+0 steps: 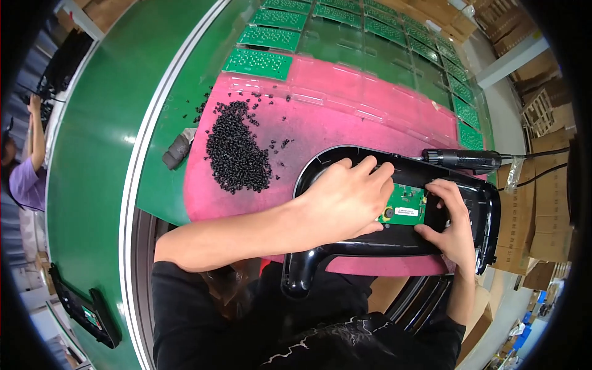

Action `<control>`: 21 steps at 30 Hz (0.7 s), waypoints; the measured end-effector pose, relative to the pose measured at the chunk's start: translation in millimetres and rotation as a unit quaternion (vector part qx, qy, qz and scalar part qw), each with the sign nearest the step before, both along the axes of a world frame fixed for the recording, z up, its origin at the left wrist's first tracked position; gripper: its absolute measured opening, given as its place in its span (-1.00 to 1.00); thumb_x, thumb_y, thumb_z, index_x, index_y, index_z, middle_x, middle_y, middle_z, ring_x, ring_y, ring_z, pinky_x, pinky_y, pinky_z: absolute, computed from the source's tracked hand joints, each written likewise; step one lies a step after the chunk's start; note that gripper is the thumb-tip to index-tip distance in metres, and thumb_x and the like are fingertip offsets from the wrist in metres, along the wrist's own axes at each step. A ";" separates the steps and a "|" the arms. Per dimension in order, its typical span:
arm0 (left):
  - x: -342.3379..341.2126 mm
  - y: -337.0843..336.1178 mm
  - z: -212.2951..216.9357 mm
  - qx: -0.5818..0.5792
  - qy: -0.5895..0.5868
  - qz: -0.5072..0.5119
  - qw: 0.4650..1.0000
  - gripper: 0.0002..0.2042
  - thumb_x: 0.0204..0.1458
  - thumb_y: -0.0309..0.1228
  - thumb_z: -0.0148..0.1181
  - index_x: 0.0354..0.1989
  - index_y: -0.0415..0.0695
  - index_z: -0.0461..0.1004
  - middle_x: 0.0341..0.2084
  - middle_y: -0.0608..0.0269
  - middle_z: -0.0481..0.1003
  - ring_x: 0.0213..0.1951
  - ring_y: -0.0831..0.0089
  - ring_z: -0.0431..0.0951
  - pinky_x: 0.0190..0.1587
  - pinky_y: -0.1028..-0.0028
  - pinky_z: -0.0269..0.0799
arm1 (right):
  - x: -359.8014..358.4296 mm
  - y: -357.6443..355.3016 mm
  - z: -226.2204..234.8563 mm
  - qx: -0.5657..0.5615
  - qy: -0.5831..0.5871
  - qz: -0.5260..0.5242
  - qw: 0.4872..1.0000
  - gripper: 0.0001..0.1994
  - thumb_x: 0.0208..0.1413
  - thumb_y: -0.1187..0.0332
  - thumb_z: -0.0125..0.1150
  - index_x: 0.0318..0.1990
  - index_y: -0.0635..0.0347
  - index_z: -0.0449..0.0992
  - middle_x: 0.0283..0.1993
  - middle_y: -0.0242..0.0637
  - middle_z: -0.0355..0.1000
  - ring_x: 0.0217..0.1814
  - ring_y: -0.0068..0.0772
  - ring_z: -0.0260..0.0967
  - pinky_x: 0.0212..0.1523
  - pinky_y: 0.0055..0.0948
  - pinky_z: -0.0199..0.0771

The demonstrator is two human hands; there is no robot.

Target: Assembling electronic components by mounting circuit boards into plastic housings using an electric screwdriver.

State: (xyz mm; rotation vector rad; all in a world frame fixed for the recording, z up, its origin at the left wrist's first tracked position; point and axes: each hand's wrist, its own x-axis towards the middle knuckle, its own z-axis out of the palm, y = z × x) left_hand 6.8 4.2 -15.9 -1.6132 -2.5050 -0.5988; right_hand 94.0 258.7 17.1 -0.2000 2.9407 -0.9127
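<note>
A green circuit board (407,205) with a white label and a small round dark part sits inside a glossy black plastic housing (351,248). My left hand (348,194) is closed round the board's left end, its fingers bent over the far side and the thumb at the near edge. At the board's right end, my right hand (453,225) grips with thumb and forefinger at the near and far corners. The housing lies on a pink mat (296,123), its short handle-like arm pointing toward me. My left fingertips are partly hidden.
A heap of small black screws or similar parts (234,148) lies left of the housing. Behind it, clear trays (370,80) hold several green boards (258,63). A black electric screwdriver (462,158) rests by the housing's far edge. Another housing (86,308) and a person (31,176) are at left.
</note>
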 end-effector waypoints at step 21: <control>-52.4 -65.4 44.1 0.061 -0.051 0.201 0.976 -0.88 -0.05 -0.58 0.26 -0.33 -0.32 0.51 -0.46 0.04 0.54 -0.39 0.14 0.57 -0.31 0.30 0.45 | -16.1 93.6 6.6 0.081 0.187 -0.229 0.952 -0.53 0.19 0.38 0.24 0.27 0.02 0.37 0.05 -0.30 0.37 0.08 -0.43 0.28 0.09 -0.43 0.32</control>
